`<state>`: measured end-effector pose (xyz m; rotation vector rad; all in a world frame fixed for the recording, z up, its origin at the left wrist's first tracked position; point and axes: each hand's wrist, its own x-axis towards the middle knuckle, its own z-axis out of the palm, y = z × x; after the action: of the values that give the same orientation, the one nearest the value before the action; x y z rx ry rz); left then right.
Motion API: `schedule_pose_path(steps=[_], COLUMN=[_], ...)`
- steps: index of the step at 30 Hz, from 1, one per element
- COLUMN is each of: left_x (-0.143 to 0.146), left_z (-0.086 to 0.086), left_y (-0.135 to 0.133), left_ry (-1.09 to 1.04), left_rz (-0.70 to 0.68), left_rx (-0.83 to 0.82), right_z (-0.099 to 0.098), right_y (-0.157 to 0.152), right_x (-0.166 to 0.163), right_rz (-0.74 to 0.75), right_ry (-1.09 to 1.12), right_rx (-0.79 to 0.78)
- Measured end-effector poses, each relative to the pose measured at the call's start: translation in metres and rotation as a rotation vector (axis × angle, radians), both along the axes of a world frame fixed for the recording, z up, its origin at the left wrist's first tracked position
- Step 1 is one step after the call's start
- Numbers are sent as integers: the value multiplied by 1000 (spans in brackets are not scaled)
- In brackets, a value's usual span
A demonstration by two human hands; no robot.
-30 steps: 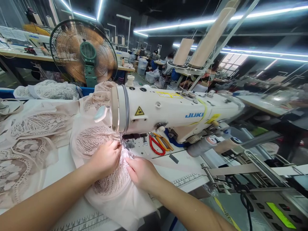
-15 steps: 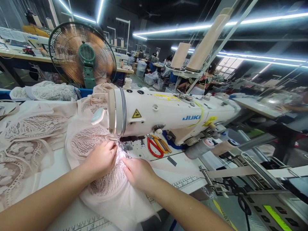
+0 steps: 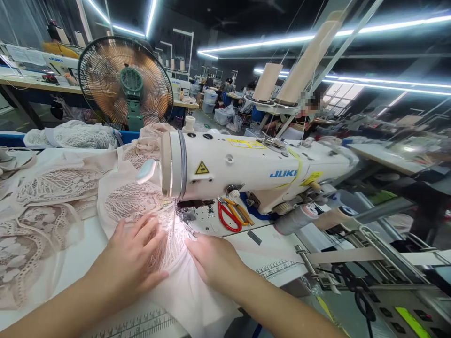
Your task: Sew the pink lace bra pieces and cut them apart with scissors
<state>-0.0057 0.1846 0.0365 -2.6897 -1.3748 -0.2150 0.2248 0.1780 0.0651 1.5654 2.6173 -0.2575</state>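
A pale pink lace garment piece (image 3: 165, 253) lies partly under the needle end of a white sewing machine (image 3: 211, 164). My left hand (image 3: 136, 256) rests on the lace with its fingers spread. The fabric's right edge is pinched between the thumb and fingers of my right hand (image 3: 213, 260), just in front of the needle area. Under the machine's arm lie red-handled scissors (image 3: 229, 218) and orange-handled pliers-like snips (image 3: 243, 213). More lace pieces (image 3: 59, 183) are spread out left of the machine.
Behind the table stands a green fan (image 3: 132, 80). Grey and beige thread cones (image 3: 296, 218) sit right of the machine, near a metal tape-feeding device (image 3: 355, 258). Ruler markings (image 3: 141, 326) run along the table's front. Tall cones (image 3: 268, 82) rise behind; other people work further back.
My left hand has let go of its pinch near the needle, moved back toward me and spread its fingers on the lace. My right hand keeps its grip on the edge.
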Motion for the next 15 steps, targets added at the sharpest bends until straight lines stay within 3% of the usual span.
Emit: schedule_pose_path(steps=[3,7,15], left_x=[-17,-30,-45], left_z=[-14,-23,-20], left_y=[-15,-10,24], left_ry=[42,82,50], left_rz=[109,248,208], left_rx=[-40,-153,-240], right_z=[-2,-3,14], right_y=[-1,3,12], right_x=[9,10,-6], right_rz=[72,104,3], right_ry=[-3,2,-92], right_rx=[-31,-39,-139])
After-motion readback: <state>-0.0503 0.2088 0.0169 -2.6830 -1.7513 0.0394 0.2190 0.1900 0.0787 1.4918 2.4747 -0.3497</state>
